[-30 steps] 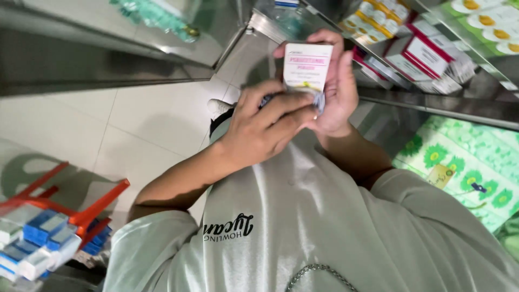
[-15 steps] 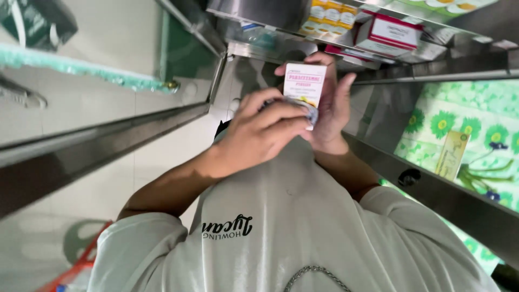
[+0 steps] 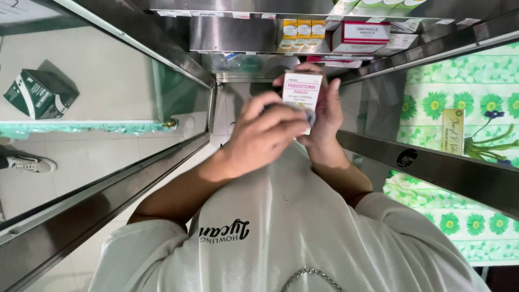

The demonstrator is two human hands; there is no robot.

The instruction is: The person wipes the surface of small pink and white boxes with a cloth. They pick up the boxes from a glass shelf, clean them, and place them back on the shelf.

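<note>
So the person's got a small white and pink medicine box held up in front of the metal shelves, right near the front edge of the lower shelf. The right hand is wrapped around the box from behind, fingers curled over its top and side, so that's a firm hold. The left hand is curled over the box's lower front corner, pinching something silvery there, maybe a foil strip, too hidden to tell for sure. Compared with a second ago the view has swung: the red crate of boxes on the floor is gone from sight, and the glass cabinet with a green box now fills the left. The grip itself hasn't really changed, same two-handed fiddling at the box's end.
</note>
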